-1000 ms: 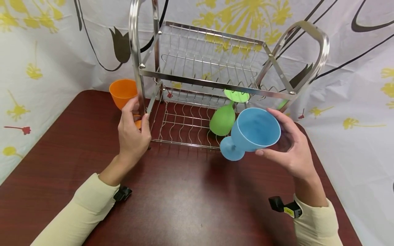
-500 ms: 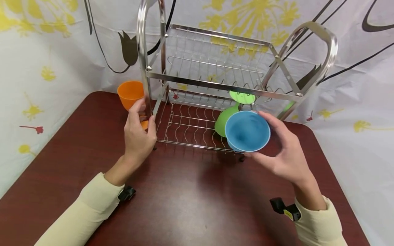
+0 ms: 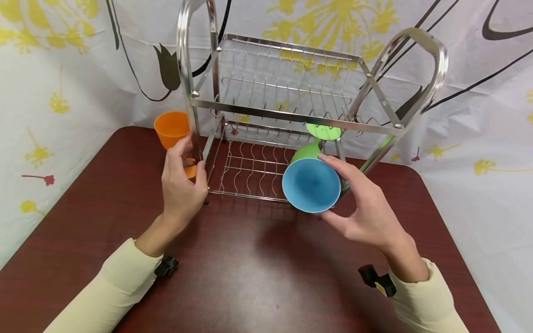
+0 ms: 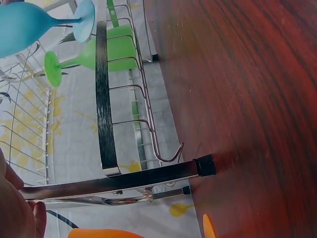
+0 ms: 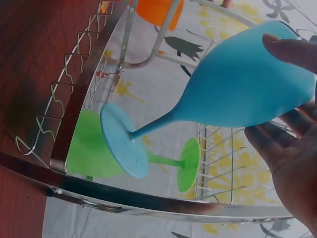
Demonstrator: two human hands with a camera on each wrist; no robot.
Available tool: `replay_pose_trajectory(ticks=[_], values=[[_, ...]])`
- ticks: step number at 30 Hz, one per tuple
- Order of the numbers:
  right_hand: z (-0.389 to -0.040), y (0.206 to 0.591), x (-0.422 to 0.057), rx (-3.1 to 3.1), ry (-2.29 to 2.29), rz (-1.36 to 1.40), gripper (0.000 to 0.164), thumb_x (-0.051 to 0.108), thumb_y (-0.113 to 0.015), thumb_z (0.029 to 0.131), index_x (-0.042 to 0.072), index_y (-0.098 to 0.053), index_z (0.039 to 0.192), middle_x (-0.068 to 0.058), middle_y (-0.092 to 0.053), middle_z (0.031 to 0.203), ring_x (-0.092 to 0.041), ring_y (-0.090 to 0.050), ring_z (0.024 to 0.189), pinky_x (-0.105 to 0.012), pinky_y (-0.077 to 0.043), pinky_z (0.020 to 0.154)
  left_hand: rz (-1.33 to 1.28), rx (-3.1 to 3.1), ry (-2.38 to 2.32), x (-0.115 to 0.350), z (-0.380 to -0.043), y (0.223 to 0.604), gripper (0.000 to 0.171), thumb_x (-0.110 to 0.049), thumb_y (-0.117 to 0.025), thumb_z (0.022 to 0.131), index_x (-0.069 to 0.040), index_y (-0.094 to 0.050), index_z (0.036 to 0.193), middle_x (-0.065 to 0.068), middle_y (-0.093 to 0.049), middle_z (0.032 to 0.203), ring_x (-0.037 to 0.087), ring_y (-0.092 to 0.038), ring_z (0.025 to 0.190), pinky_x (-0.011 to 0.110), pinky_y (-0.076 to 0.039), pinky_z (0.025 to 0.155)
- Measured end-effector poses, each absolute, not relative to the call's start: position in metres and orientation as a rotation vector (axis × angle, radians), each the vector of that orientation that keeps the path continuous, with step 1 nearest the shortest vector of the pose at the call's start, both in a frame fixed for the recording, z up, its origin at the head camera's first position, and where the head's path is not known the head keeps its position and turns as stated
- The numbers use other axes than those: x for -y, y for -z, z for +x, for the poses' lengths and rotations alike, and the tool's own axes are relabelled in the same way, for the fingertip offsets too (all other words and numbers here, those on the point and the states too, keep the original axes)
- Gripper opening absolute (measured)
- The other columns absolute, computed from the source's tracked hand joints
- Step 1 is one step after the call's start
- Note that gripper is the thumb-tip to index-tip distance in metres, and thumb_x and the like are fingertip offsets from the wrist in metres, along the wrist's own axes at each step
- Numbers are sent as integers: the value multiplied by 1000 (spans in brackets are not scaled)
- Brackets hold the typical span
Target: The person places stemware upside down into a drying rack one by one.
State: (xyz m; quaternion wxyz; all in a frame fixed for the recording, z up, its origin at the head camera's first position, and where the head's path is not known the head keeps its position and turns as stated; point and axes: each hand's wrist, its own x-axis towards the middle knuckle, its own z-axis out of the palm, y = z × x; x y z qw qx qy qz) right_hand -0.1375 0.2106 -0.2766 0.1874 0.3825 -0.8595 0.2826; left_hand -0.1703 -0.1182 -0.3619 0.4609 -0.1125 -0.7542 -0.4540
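1. Your right hand [image 3: 370, 210] has carried the blue goblet [image 3: 311, 185] leftward along the front of the rack [image 3: 266, 112], and its foot, visible in the head view a second ago, is now hidden behind the bowl.
2. You hold that bowl with fingers and thumb spread wide around it, its mouth tilted towards you; whether its foot touches the rack, I cannot tell.
3. Your left hand [image 3: 183, 185] stays on the left post [image 3: 192, 115], fingers and thumb curled about it.
4. Beyond your goblet, the green goblet [image 3: 306, 152] sits bowl-down in the lower tier.
5. Outside that post, the orange goblet [image 3: 170, 127] stands upright on the table [image 3: 250, 259].
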Motion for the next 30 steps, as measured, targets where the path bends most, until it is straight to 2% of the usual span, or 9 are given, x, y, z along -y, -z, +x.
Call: replay_pose_trajectory(ticks=[3,6,8,16,18,21,23,25,30], values=[[-137,277,-209,2434,-744,1088,91,40,-82,73,11,-40,148,-5,-48,146,-25,-47,132,-30,-40,108,-283,1813,1122,119,-169,362,47,6,-58,86,2,-49,132,25,-54,112,28,-58,101,28,-50,84],[-137,278,-207,2419,-692,1113,101,20,-92,61,9,-40,147,-6,-48,146,-26,-47,132,-36,-42,106,-288,1770,1127,118,-168,362,45,6,-57,84,3,-50,129,26,-52,110,31,-56,98,24,-47,85],[-138,278,-205,2403,-677,1140,104,10,-92,56,7,-40,146,-8,-48,145,-27,-47,132,-36,-42,107,-295,1749,1120,118,-167,362,44,6,-58,83,4,-52,127,26,-52,108,33,-56,95,25,-46,84],[-140,284,-204,2359,-645,1215,98,5,-90,56,1,-42,142,-11,-47,146,-30,-45,134,-24,-34,110,-390,1706,929,110,-164,359,32,-2,-57,82,5,-63,112,24,-58,98,35,-54,86,37,-45,74],[-141,286,-204,2339,-633,1233,86,18,-86,69,0,-43,141,-12,-47,146,-30,-44,135,-23,-32,111,-444,1703,896,107,-162,358,30,-3,-56,83,5,-63,111,24,-59,97,36,-55,86,40,-47,75],[-143,288,-203,2312,-601,1265,82,21,-84,71,-2,-44,139,-12,-47,146,-30,-43,136,-23,-30,113,-546,1693,862,103,-161,357,29,-3,-55,85,5,-64,111,24,-61,95,37,-57,85,43,-48,76],[-143,290,-202,2299,-574,1283,81,22,-83,71,-3,-44,138,-13,-47,146,-30,-42,136,-23,-29,113,-604,1694,847,102,-160,356,28,-2,-55,85,6,-65,111,23,-62,96,37,-58,84,44,-49,76],[-144,290,-200,2290,-552,1297,90,11,-88,59,-3,-45,137,-13,-47,146,-30,-42,136,-23,-28,114,-655,1709,831,101,-160,356,28,-3,-55,86,6,-65,111,23,-63,96,36,-59,84,43,-49,76],[-145,292,-194,2242,-512,1346,85,9,-87,59,-4,-47,134,-15,-48,144,-31,-43,136,-25,-28,114,-720,1825,887,99,-160,358,28,-7,-55,90,6,-64,112,19,-66,100,32,-61,90,39,-50,83]])
